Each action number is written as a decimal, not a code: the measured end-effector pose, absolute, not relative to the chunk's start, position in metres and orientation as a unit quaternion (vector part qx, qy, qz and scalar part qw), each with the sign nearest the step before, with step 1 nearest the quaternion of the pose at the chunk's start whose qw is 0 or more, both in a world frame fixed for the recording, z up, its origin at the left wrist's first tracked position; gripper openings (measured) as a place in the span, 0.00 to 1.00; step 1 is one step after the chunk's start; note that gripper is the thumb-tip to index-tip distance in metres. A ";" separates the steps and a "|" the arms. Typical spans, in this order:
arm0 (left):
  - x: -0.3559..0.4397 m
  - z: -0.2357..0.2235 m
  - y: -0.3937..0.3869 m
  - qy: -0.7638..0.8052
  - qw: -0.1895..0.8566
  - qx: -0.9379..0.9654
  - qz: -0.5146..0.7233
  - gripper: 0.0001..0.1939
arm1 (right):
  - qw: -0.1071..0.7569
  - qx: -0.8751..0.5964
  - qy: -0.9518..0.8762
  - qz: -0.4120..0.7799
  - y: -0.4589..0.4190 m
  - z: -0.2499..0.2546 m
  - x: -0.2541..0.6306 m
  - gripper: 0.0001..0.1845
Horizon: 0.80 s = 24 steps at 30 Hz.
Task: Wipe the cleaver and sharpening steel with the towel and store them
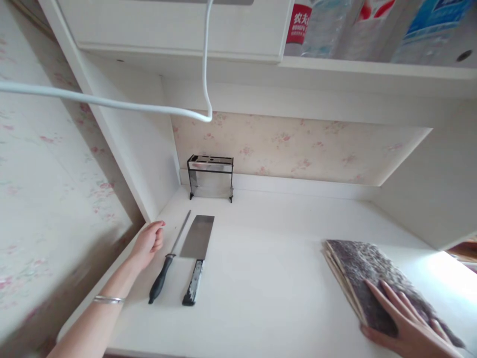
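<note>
My left hand (149, 242) hovers over the white counter's left edge with its fingers loosely curled and nothing in them. Just to its right lies a sharpening steel (169, 258) with a black handle. Beside that lies a cleaver (197, 248), blade pointing away from me. My right hand (406, 323) lies flat, fingers spread, on a folded dark grey cloth (367, 271) at the counter's right front.
A metal knife holder (210, 176) stands against the flowered back wall. A white cable (112, 102) hangs across the upper left. Water bottles (335, 25) sit on the shelf above. The white counter (268, 268) is boxed in by cabinet sides left and right.
</note>
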<state>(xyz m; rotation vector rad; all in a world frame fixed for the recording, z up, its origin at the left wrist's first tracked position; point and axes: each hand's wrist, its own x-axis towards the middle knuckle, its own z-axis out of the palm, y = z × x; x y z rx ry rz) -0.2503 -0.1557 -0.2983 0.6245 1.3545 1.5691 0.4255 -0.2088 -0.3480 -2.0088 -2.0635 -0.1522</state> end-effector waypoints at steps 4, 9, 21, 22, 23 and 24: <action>-0.249 -0.303 -0.151 0.539 0.470 0.246 0.654 0.10 | 0.065 -0.686 -0.720 -0.081 -0.215 -0.350 0.383 0.38; -0.247 -0.299 -0.148 0.521 0.471 0.243 0.669 0.10 | 0.048 -0.591 -0.803 -0.057 -0.198 -0.312 0.282 0.32; -0.252 -0.307 -0.157 0.557 0.469 0.297 0.618 0.11 | 0.123 -0.440 -0.888 0.058 -0.170 -0.296 0.073 0.38; -0.252 -0.307 -0.156 0.556 0.466 0.295 0.622 0.11 | 0.124 -0.436 -0.890 0.054 -0.168 -0.297 0.069 0.37; -0.253 -0.308 -0.155 0.555 0.463 0.292 0.626 0.11 | 0.128 -0.434 -0.890 0.050 -0.166 -0.298 0.068 0.35; -0.253 -0.307 -0.154 0.554 0.461 0.288 0.630 0.12 | 0.134 -0.435 -0.889 0.052 -0.164 -0.299 0.069 0.33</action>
